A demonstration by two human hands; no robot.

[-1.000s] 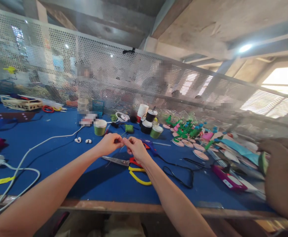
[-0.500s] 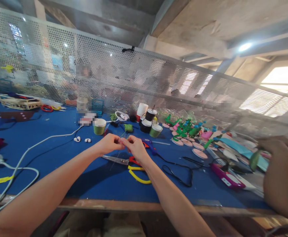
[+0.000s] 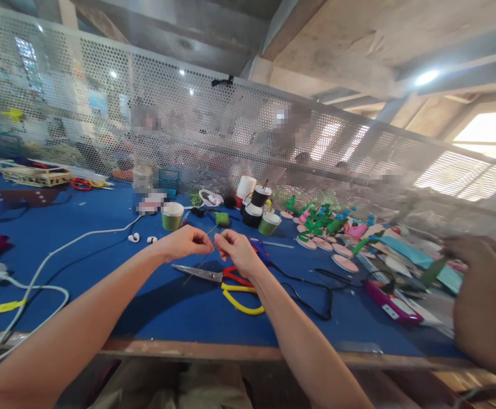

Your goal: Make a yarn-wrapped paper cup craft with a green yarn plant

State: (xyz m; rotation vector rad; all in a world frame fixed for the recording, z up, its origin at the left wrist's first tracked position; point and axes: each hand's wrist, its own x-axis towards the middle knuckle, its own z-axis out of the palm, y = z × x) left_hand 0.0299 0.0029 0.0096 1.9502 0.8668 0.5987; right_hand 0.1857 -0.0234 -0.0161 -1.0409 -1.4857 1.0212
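Note:
My left hand [image 3: 188,243] is closed in a pinch above the blue table. Facing it across a small gap, my right hand [image 3: 236,251] also has its fingertips pinched together. A thin green thread [image 3: 212,229] runs from a ball of green yarn [image 3: 221,219] down to the fingers, and its loose end hangs below them; the exact grip is too small to see clearly. Scissors [image 3: 201,274] with red and yellow handles lie beneath my hands. Beside my right hand is a blue glue gun [image 3: 260,253], partly hidden by it.
Paper cups [image 3: 172,217] stand behind my hands, some stacked. Green and pink craft pieces [image 3: 316,230] crowd the right side. A co-worker's arm [image 3: 482,301] reaches in there, near a purple device [image 3: 390,304]. A white cable [image 3: 50,258] crosses the left. A perforated screen [image 3: 180,125] backs the table.
My hands, which were touching at the fingertips, have drawn slightly apart, the left one moving left. More of the scissors shows. The co-worker's hand has shifted a green piece slightly.

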